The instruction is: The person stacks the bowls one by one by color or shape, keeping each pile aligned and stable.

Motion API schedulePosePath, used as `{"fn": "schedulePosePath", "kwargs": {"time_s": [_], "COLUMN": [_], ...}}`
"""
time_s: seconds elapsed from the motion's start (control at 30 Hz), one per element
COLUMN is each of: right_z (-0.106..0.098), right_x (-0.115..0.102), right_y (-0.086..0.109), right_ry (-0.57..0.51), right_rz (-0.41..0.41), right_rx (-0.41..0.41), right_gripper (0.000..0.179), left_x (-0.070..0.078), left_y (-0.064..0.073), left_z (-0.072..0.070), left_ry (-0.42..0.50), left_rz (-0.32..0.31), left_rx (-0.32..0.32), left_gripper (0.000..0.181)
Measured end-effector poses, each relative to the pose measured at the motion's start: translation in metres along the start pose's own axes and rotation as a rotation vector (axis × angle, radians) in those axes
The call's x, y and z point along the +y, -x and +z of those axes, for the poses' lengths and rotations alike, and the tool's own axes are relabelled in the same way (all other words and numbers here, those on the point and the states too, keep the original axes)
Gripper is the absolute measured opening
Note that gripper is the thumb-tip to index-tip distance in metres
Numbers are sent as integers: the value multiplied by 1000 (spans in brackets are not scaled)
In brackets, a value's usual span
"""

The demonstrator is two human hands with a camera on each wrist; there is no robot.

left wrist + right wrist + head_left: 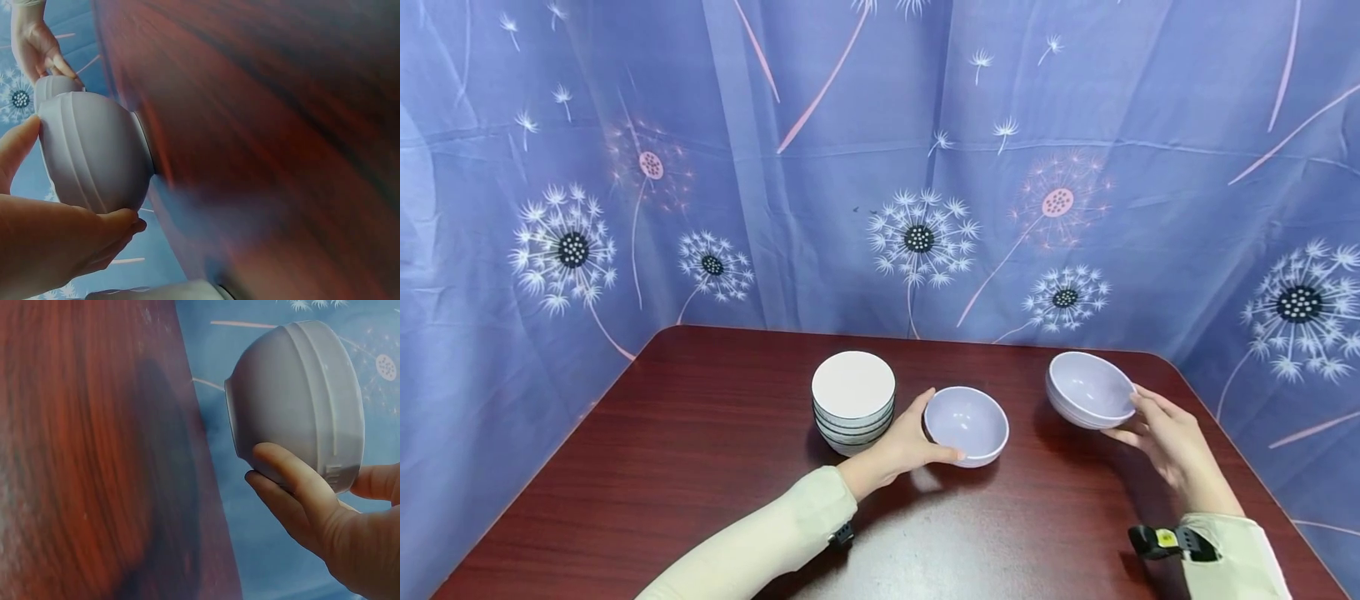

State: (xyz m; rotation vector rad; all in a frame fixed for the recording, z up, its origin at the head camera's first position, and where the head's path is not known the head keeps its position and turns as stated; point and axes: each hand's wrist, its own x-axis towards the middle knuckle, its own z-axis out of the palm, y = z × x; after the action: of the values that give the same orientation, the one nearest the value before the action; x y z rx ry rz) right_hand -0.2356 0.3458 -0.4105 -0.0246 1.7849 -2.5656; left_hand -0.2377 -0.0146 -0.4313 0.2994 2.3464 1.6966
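My left hand (904, 443) grips a pale lavender bowl (966, 423) by its left side, thumb at the near rim and fingers round the far side. In the left wrist view this bowl (94, 150) shows a raised band below its rim; whether its foot touches the table I cannot tell. A second lavender bowl (1088, 390) is held above the table by my right hand (1176, 450). It tilts a little, with the thumb at the rim and fingers under the side. The right wrist view shows that bowl's outer wall (281, 394) and foot.
A stack of several white bowls (853, 385) with dark rims stands just left of my left hand. The dark red wooden table (700, 433) ends at the back against a blue curtain (827, 208) with dandelion prints. Each wrist wears a black strap (1198, 546).
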Motion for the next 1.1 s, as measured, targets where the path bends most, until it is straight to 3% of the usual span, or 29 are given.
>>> {"fn": "schedulePosePath", "kwargs": {"time_s": [0.43,1.1], "right_z": [25,64], "right_x": [2,-6], "right_y": [-4,-5], "right_ry": [-45,91], "right_rz": [-16,15], "right_rx": [-116,-82], "right_gripper": [29,20], "left_x": [0,-1], "left_y": [0,-1], "left_z": [-2,-1], "left_ry": [-5,13], "left_rz": [-23,-22], "left_rx": [2,-2], "left_gripper": [104,104]}}
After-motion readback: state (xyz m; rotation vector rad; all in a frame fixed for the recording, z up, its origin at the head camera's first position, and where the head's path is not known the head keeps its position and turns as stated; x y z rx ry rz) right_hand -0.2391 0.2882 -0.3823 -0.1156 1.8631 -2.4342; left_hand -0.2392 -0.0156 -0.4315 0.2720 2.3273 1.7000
